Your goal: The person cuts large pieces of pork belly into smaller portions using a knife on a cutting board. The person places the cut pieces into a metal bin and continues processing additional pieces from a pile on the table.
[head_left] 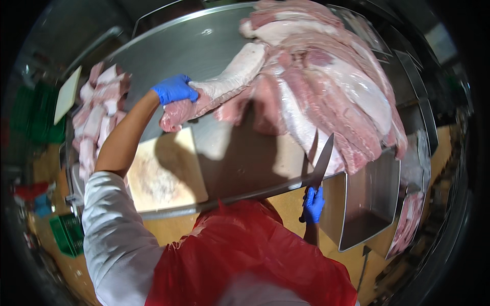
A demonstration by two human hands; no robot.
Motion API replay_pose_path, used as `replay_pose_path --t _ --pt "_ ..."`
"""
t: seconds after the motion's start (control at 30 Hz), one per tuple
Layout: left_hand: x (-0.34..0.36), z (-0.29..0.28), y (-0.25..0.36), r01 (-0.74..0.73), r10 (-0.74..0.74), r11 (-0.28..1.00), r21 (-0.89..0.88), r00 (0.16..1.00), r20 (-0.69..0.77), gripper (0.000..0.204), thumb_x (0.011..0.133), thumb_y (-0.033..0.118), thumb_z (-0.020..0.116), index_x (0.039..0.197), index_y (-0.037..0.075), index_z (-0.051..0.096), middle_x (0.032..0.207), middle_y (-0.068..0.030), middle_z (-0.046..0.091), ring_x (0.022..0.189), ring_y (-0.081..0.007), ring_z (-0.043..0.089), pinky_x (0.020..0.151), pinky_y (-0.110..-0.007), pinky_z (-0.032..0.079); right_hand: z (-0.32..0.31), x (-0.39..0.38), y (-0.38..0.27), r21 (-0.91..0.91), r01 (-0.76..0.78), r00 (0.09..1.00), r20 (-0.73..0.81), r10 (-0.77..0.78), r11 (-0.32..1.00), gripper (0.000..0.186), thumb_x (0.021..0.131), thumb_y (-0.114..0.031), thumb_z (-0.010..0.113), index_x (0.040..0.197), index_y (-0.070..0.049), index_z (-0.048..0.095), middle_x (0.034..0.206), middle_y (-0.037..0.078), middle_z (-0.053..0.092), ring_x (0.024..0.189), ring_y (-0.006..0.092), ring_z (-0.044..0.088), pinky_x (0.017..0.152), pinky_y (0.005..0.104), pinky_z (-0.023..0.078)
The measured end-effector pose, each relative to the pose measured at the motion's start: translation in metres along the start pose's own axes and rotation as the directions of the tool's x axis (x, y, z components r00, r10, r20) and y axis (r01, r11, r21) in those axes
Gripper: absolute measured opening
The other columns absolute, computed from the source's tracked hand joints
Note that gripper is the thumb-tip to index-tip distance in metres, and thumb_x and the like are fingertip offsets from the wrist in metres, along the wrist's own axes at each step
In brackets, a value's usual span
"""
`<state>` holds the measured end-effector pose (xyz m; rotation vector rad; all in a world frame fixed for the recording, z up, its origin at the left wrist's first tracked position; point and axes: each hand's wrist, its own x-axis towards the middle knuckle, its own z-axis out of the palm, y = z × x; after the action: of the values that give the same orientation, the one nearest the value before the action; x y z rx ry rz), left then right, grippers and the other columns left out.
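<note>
My left hand (176, 90), in a blue glove, is closed around the near end of a long strip of raw meat (232, 69) with a pale skin side. The strip's far end reaches up to a big heap of raw meat slabs (326, 76) on the right of the metal table. In my right hand (313, 205), also blue-gloved, is the dark handle of a knife (322, 160). Its long blade points up and away, over the table's front edge beside the heap. A stained white cutting board (166, 171) lies below my left hand, partly in shadow.
Cut meat chunks (99, 109) are piled at the table's left end, near an upright white board (67, 95). A deep metal bin (370, 204) stands at the right front, with more meat strips (407, 222) beyond it. Green crates (66, 234) are at far left.
</note>
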<state>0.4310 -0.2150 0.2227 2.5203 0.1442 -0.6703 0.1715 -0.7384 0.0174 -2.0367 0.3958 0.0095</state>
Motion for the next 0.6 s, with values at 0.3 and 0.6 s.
replay_pose_path --t 0.3,0.6 --pt "-0.180 0.116 -0.191 0.241 -0.227 0.955 0.175 0.969 -0.093 0.090 0.064 0.057 0.079 0.133 0.002 0.060 0.113 -0.0256 0.070 0.102 -0.0376 0.070 0.092 -0.041 0.054 0.079 -0.015 -0.050 -0.133 0.389 0.905 0.242 -0.351 0.911 0.024 0.106 -0.024 0.054 0.095 -0.003 0.052 0.064 0.005 0.057 0.056 0.0116 0.055 0.052 0.0317 0.043" --pt "-0.359 0.349 -0.251 0.555 -0.586 0.806 -0.207 0.696 -0.416 0.123 0.075 0.060 0.078 0.159 0.000 0.013 0.160 -0.0310 0.022 0.147 -0.0487 0.025 0.111 -0.071 0.023 0.177 -0.067 -0.096 -0.145 0.461 0.778 0.541 -0.320 0.875 0.019 0.103 -0.023 0.056 0.100 -0.004 0.056 0.072 0.011 0.066 0.058 0.0193 0.062 0.056 0.0362 0.049"
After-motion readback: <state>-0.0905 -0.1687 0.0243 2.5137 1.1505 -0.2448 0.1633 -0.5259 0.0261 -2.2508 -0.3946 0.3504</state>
